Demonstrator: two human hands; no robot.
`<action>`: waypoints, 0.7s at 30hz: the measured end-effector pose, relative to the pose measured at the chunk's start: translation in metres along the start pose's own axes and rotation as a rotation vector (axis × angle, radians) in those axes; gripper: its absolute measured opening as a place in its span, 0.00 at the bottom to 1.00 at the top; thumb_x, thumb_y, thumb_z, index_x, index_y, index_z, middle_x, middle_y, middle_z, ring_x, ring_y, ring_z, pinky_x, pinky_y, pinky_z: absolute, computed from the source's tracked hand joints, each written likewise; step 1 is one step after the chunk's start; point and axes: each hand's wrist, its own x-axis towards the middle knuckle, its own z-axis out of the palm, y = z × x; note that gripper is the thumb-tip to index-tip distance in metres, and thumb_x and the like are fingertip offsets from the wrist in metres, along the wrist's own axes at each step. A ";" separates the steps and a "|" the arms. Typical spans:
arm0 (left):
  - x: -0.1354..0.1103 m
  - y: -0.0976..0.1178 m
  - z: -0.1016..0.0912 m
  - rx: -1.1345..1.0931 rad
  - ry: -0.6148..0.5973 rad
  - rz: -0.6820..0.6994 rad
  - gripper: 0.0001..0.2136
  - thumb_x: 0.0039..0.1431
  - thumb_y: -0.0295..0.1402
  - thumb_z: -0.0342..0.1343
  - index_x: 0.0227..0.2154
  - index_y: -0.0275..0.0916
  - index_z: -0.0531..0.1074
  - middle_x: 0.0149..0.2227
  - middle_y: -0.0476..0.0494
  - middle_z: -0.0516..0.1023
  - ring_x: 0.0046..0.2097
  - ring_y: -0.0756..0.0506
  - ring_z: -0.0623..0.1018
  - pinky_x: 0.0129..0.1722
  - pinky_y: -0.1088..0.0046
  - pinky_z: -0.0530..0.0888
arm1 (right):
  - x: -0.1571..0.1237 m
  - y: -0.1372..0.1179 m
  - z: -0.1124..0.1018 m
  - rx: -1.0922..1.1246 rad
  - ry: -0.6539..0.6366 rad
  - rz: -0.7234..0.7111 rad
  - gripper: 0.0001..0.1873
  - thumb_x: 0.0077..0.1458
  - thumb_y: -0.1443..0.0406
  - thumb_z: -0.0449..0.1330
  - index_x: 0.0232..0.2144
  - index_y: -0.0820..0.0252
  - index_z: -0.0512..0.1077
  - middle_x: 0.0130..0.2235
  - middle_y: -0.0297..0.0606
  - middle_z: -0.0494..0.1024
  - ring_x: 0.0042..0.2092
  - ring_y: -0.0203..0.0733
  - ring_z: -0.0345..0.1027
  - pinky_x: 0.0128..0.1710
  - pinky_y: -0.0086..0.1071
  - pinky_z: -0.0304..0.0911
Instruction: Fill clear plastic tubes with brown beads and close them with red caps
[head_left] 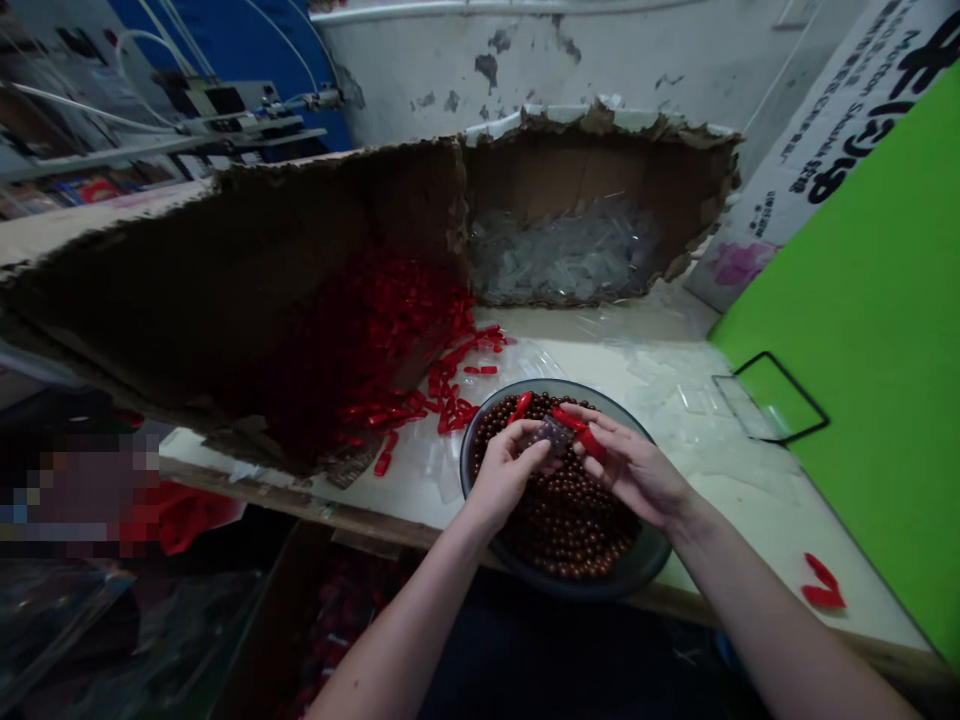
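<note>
Over a grey bowl [654,572] of shiny brown beads [577,535], both my hands are close together. My left hand [501,475] pinches a small clear plastic sleeve [553,436] between thumb and fingers. In my right hand [637,465], curled fingers hold a glossy red plastic piece [592,440] against the sleeve's right side. Another red piece [523,404] shows just above my left fingers; whether it is held or lies on the beads I cannot tell. My fingers hide part of the sleeve.
An opened cardboard box [360,190] holds a heap of red pieces [397,310] spilling onto the white table [750,530]. Behind stands a box section of clear plastic pieces [562,250]. A green panel [870,340] with a black handle [814,400] borders the right; two red pieces [823,597] lie nearby.
</note>
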 end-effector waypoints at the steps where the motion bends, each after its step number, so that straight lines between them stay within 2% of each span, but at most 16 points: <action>1: 0.000 0.000 0.000 -0.001 0.008 -0.001 0.14 0.52 0.37 0.61 0.40 0.36 0.71 0.35 0.45 0.79 0.31 0.50 0.78 0.36 0.73 0.75 | 0.000 0.000 0.000 0.023 0.025 -0.007 0.19 0.53 0.64 0.63 0.49 0.53 0.72 0.32 0.33 0.78 0.25 0.28 0.67 0.25 0.19 0.65; 6: -0.003 0.003 0.002 0.013 0.025 -0.004 0.14 0.52 0.37 0.61 0.40 0.36 0.71 0.35 0.45 0.78 0.31 0.49 0.78 0.35 0.72 0.75 | 0.001 0.001 0.002 0.072 0.176 -0.053 0.11 0.48 0.65 0.68 0.37 0.57 0.76 0.34 0.34 0.79 0.32 0.28 0.72 0.31 0.17 0.69; 10: -0.005 0.004 0.004 0.056 -0.001 -0.012 0.14 0.52 0.37 0.62 0.39 0.36 0.72 0.35 0.45 0.78 0.32 0.49 0.78 0.35 0.72 0.75 | 0.000 -0.001 0.002 0.063 0.220 -0.106 0.10 0.46 0.65 0.70 0.33 0.58 0.76 0.34 0.33 0.78 0.33 0.29 0.73 0.34 0.17 0.70; 13: -0.005 0.005 0.005 0.058 -0.006 -0.025 0.14 0.51 0.37 0.62 0.39 0.36 0.72 0.36 0.44 0.78 0.32 0.49 0.78 0.36 0.72 0.75 | -0.001 -0.003 0.003 0.058 0.209 -0.091 0.13 0.45 0.64 0.70 0.36 0.57 0.76 0.32 0.32 0.76 0.29 0.28 0.70 0.28 0.17 0.69; 16: -0.006 0.004 0.005 0.064 -0.028 -0.024 0.13 0.52 0.36 0.62 0.38 0.36 0.72 0.34 0.45 0.78 0.32 0.49 0.78 0.36 0.73 0.74 | -0.002 -0.003 0.006 0.045 0.203 -0.046 0.17 0.46 0.62 0.70 0.40 0.57 0.75 0.31 0.31 0.75 0.24 0.25 0.66 0.18 0.15 0.61; 18: -0.005 0.004 0.005 0.084 -0.050 -0.018 0.12 0.52 0.36 0.61 0.38 0.36 0.73 0.34 0.45 0.78 0.32 0.50 0.77 0.36 0.74 0.73 | -0.002 -0.002 0.008 0.027 0.196 -0.039 0.16 0.46 0.62 0.70 0.39 0.57 0.75 0.30 0.30 0.73 0.22 0.24 0.63 0.15 0.14 0.57; 21: -0.004 0.002 0.003 0.105 -0.070 -0.017 0.12 0.53 0.36 0.61 0.39 0.36 0.73 0.34 0.46 0.78 0.33 0.49 0.76 0.36 0.74 0.73 | -0.001 0.001 0.010 -0.012 0.158 -0.038 0.13 0.47 0.61 0.69 0.36 0.59 0.75 0.26 0.29 0.71 0.20 0.22 0.60 0.15 0.13 0.55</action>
